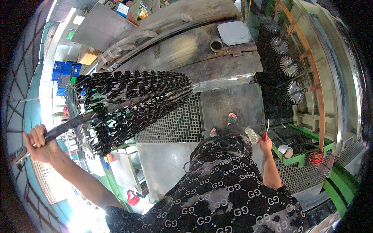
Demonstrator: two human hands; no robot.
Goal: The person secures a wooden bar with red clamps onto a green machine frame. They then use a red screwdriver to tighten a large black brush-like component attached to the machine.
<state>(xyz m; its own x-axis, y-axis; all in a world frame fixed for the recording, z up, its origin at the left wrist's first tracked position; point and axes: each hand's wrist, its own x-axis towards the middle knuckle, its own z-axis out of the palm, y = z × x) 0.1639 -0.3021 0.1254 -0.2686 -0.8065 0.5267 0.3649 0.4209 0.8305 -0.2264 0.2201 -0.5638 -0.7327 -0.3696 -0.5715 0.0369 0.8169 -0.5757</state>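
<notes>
Raised at the far left, my left hand [38,143] is closed around the end of a dark bar [66,128]. The bar runs into a long rack of black parts [128,105], hung in dense rows across the left and middle. Low on the right, my right hand [265,145] is closed on a red-handled tool [264,136] with a thin, pale rod standing up from it. Beside that hand is a pale, ringed, coil-like piece [251,136]; whether the hand touches it I cannot tell.
A worn metal bench [186,46] bears a short pipe [216,44] and a pale sheet [234,32]. To the right, slotted metal discs [289,66] line an orange-brown frame [316,81]. A white cylinder [286,151] sits by a green frame [301,134]. Square grating [175,120] covers part of the floor.
</notes>
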